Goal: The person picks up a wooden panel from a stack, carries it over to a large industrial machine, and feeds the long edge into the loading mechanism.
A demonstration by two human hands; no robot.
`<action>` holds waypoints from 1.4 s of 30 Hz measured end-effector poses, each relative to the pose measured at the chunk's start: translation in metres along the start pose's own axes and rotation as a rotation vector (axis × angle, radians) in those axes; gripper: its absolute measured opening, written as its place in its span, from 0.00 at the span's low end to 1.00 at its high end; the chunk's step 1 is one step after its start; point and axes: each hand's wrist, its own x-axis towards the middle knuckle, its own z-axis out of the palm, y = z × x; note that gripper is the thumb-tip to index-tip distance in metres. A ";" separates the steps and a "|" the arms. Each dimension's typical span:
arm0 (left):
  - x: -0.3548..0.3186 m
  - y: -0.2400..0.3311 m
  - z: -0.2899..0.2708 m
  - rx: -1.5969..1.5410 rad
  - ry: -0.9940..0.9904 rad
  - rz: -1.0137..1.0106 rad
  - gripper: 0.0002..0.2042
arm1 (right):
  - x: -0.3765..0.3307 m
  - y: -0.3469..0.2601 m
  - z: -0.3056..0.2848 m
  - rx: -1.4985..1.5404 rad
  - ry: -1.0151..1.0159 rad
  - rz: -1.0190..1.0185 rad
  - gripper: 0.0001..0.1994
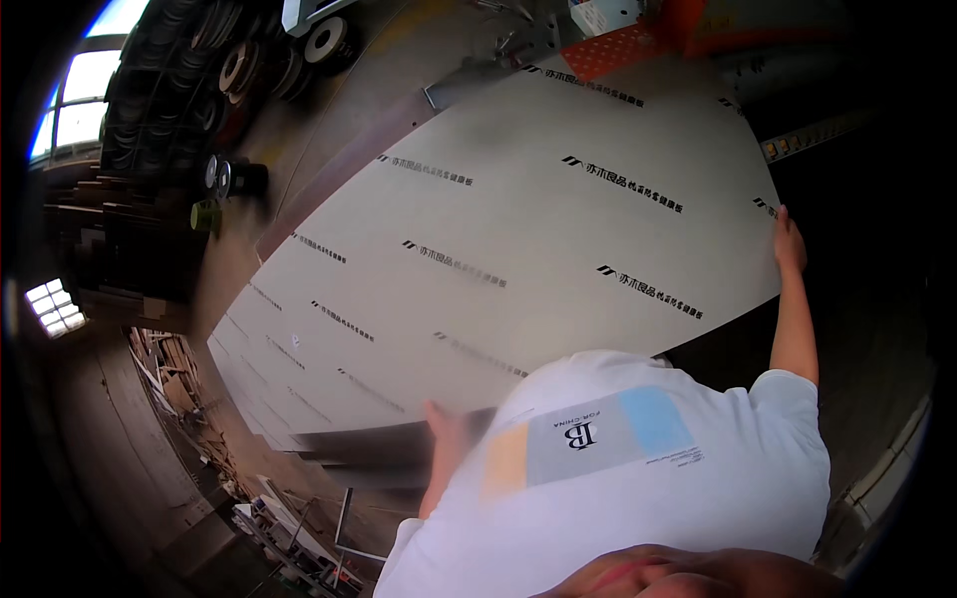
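Observation:
A large pale grey board [538,224] printed with repeated dark lettering spreads in front of me, its near edge close to my body. My left hand [439,424] holds that near edge, the thumb on the upper face and the other fingers hidden below. Out at the board's right edge is my right hand [789,244], closed on the rim with its fingertips partly hidden. Beneath the near left edge, dark blurred layers [374,448] show; I cannot tell whether they are more boards.
Orange machinery with a perforated plate [610,52] stands at the board's far end. Round rolls [325,40] and a green bucket [204,216] sit on the left. Wood scraps [179,384] and a metal frame [344,528] lie at lower left.

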 end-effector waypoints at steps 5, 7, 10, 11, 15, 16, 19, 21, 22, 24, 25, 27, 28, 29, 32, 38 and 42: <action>0.027 -0.054 -0.044 -0.109 -0.022 0.011 0.26 | -0.067 0.022 -0.002 0.127 0.530 -0.022 0.32; 0.034 -0.063 -0.046 -0.288 0.012 -0.071 0.26 | -0.104 0.043 0.009 0.324 0.525 0.176 0.37; 0.016 -0.052 -0.031 0.175 -0.105 0.362 0.26 | -0.160 0.065 0.060 0.755 0.350 0.327 0.35; 0.021 -0.059 -0.036 0.160 -0.108 0.349 0.27 | -0.181 0.064 0.077 1.007 0.128 0.242 0.32; 0.062 -0.136 -0.081 -0.477 -0.073 -0.158 0.26 | -0.327 -0.042 0.097 1.394 -0.312 0.276 0.36; 0.061 -0.141 -0.083 -0.471 -0.165 -0.160 0.25 | -0.357 -0.064 0.103 1.441 -0.336 0.298 0.36; 0.034 -0.113 -0.087 -0.211 -0.217 -0.334 0.25 | -0.422 -0.101 0.119 1.472 -0.377 0.410 0.37; 0.020 -0.057 -0.097 -0.087 -0.255 -0.465 0.26 | -0.463 -0.118 0.128 1.448 -0.429 0.402 0.37; 0.014 -0.034 -0.108 -0.097 -0.304 -0.509 0.26 | -0.478 -0.121 0.137 1.457 -0.480 0.382 0.37; 0.014 -0.027 -0.147 -0.123 -0.375 -0.539 0.23 | -0.518 -0.134 0.147 1.470 -0.532 0.379 0.35; 0.019 -0.026 -0.166 -0.128 -0.408 -0.515 0.21 | -0.538 -0.144 0.148 1.451 -0.563 0.395 0.35; 0.029 -0.023 -0.213 -0.179 -0.405 -0.532 0.19 | -0.583 -0.167 0.153 1.412 -0.621 0.429 0.34; 0.032 -0.016 -0.235 -0.199 -0.359 -0.508 0.19 | -0.606 -0.179 0.160 1.425 -0.627 0.422 0.33; 0.036 -0.011 -0.258 -0.219 -0.312 -0.486 0.19 | -0.632 -0.191 0.167 1.437 -0.634 0.415 0.33; 0.053 -0.011 -0.336 -0.262 -0.190 -0.434 0.19 | -0.709 -0.223 0.195 1.411 -0.759 0.437 0.33; 0.101 -0.014 -0.497 -0.305 -0.042 -0.340 0.19 | -0.844 -0.276 0.264 1.153 -0.988 0.454 0.37; 0.134 -0.024 -0.591 -0.365 0.059 -0.305 0.19 | -0.935 -0.310 0.285 1.128 -1.141 0.365 0.37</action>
